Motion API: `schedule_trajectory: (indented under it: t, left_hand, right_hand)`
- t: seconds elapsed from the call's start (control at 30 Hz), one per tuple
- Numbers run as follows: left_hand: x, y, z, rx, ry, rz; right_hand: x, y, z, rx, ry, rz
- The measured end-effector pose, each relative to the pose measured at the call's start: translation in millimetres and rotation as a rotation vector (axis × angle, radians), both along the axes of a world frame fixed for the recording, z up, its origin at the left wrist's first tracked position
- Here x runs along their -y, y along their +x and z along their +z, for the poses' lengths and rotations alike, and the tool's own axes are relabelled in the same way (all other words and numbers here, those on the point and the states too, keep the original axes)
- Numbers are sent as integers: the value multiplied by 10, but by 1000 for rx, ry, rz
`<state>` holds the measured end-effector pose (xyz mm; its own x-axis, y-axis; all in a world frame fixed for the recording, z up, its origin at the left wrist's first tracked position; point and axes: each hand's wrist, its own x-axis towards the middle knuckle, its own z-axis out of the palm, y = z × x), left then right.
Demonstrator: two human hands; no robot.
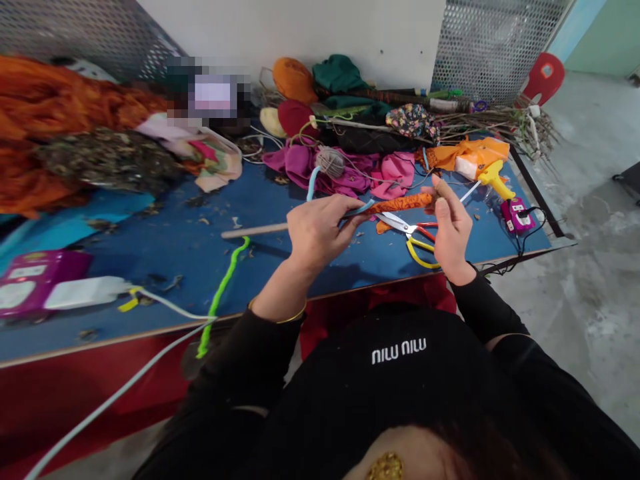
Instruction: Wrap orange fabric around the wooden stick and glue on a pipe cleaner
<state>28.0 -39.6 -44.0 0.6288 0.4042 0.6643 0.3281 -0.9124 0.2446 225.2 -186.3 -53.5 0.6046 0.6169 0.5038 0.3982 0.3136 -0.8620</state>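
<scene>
My left hand (320, 230) is closed around a wooden stick (255, 231), whose bare end points left. Patterned orange fabric (400, 203) wraps the stick's right part. A light blue fuzzy strand (313, 183) rises behind my left hand, and a blue length lies along the stick by its fingers. My right hand (453, 230) pinches the stick's wrapped right end between thumb and fingers; the very tip is partly hidden. Scissors (411, 230) with red and yellow handles lie below the stick, beside my right hand. A ball of grey yarn (330, 162) sits just beyond the stick.
A yellow glue gun (493, 179) and purple power strip (519, 215) lie at right. Fabrics (295, 163) and twigs (480, 127) crowd the back. A green fuzzy strand (220, 293) and white cable (165, 307) cross the blue table's (270, 277) front edge. Another purple box (60, 270) stands left.
</scene>
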Motion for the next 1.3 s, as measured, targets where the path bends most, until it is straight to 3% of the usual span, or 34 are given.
schedule_trajectory:
  t: [0.23, 0.53, 0.67, 0.87, 0.97, 1.13, 1.3]
  left_hand:
    - [75, 29, -21, -21, -20, -26]
    - [91, 241, 244, -224, -200, -151]
    - [80, 281, 221, -175, -263, -168]
    - [116, 306, 114, -122, -296, -211]
    - [119, 307, 126, -112, -282, -213]
    - [164, 244, 246, -100, -201, -197]
    - [203, 209, 236, -121, -162, -269]
  right_hand:
    - [90, 24, 73, -218, -70, 137]
    - [116, 52, -49, -146, -105, 99]
    - [184, 101, -61, -98, -81, 132]
    - [244, 70, 18, -9, -79, 52]
    - [207, 68, -22, -23, -82, 30]
    - [150, 148, -171, -199, -100, 153]
    - [145, 158, -91, -24, -148, 337]
